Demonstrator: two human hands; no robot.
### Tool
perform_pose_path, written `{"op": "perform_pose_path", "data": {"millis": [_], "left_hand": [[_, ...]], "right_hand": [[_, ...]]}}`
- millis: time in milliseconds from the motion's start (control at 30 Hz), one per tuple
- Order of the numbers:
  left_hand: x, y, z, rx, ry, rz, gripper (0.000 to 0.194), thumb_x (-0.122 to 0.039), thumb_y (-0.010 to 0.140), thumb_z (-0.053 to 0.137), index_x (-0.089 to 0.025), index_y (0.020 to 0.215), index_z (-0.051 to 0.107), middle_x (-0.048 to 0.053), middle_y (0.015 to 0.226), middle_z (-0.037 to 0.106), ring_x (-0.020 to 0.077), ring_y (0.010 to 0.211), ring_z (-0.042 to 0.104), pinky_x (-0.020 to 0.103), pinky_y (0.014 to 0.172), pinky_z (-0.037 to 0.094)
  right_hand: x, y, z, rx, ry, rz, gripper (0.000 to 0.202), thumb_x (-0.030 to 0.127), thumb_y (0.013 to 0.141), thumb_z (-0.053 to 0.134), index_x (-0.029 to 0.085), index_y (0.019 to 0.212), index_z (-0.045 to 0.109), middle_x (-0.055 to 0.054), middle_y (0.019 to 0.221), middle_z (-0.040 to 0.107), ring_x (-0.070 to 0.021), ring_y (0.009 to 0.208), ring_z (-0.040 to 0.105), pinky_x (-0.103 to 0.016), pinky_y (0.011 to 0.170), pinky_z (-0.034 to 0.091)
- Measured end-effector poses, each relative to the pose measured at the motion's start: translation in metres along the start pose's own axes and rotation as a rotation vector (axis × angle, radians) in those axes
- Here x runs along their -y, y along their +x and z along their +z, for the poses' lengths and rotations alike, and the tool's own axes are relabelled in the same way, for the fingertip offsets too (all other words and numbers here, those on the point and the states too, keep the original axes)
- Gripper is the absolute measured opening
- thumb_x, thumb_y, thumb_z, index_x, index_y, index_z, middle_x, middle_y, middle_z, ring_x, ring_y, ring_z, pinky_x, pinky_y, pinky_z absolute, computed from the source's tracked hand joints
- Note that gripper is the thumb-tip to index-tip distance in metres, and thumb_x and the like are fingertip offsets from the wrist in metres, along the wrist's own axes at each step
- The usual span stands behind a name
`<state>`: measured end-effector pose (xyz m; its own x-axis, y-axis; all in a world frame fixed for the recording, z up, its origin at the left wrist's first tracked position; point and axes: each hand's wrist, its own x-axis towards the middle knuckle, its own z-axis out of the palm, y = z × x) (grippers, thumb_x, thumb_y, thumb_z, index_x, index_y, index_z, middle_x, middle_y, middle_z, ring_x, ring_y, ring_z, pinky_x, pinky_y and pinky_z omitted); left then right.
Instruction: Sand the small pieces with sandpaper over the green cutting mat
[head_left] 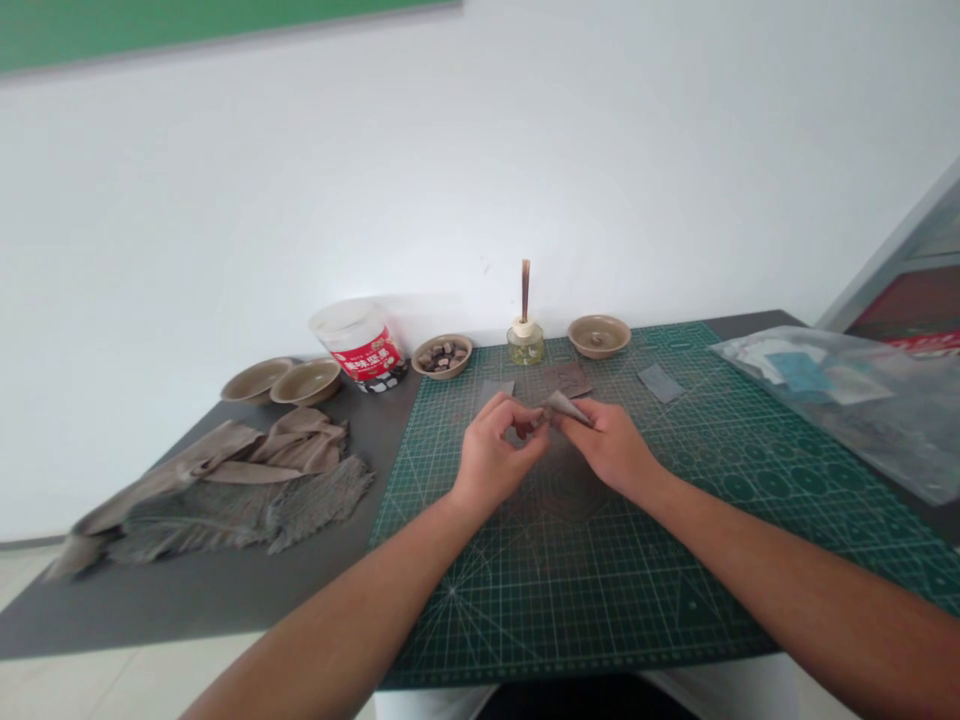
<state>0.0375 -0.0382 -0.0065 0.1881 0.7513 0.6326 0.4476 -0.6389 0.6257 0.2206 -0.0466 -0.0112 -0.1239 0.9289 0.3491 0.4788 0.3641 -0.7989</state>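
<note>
Over the middle of the green cutting mat (480, 610), my two hands meet at the fingertips. My right hand (616, 450) is closed on a folded grey piece of sandpaper (568, 406), whose corner sticks up. My left hand (495, 455) pinches a small dark thing against the sandpaper; its kind is hidden by the fingers. Just beyond the hands lie a brown sheet (568, 379) and a small grey sheet (498, 388). Another grey sheet (661, 383) rests farther right on the mat.
Along the wall stand a bowl of small brown pieces (429, 368), a reed diffuser (526, 345), another bowl (598, 350) and a plastic tub (364, 350). At left are two bowls (304, 392) and crumpled grey-brown cloths (247, 500). A clear plastic bag (862, 430) lies at right.
</note>
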Motion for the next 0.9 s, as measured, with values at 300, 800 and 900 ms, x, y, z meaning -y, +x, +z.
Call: {"op": "perform_pose_path", "data": {"millis": [300,800,900], "left_hand": [[-0.002,0.000,0.001,-0.001,0.061,-0.054,0.006,-0.019,0.081,0.070,-0.019,0.077,0.066,-0.003,0.068,0.055,0.0110,0.062,0.053,0.025,0.059,0.041],[0.002,-0.002,0.000,-0.011,0.017,-0.063,0.004,-0.021,0.082,0.070,-0.020,0.080,0.067,-0.002,0.070,0.058,0.0126,0.065,0.055,0.026,0.060,0.044],[0.003,-0.002,0.000,-0.004,0.005,-0.045,0.002,-0.022,0.083,0.070,-0.021,0.084,0.069,-0.001,0.073,0.059,0.0127,0.065,0.056,0.026,0.060,0.045]], "right_hand": [[0.005,-0.010,0.004,-0.135,-0.266,-0.385,0.037,0.019,0.096,0.052,0.013,0.130,0.066,-0.012,0.102,0.073,-0.0238,0.100,0.064,-0.039,0.092,0.052],[0.005,-0.010,0.006,0.008,-0.302,-0.270,0.030,0.020,0.097,0.053,0.017,0.122,0.070,-0.008,0.090,0.074,-0.0216,0.087,0.065,-0.033,0.080,0.051],[0.001,-0.007,0.005,0.053,-0.257,-0.147,0.024,0.023,0.096,0.056,0.023,0.111,0.075,-0.005,0.085,0.073,-0.0200,0.080,0.067,-0.030,0.073,0.049]]}}
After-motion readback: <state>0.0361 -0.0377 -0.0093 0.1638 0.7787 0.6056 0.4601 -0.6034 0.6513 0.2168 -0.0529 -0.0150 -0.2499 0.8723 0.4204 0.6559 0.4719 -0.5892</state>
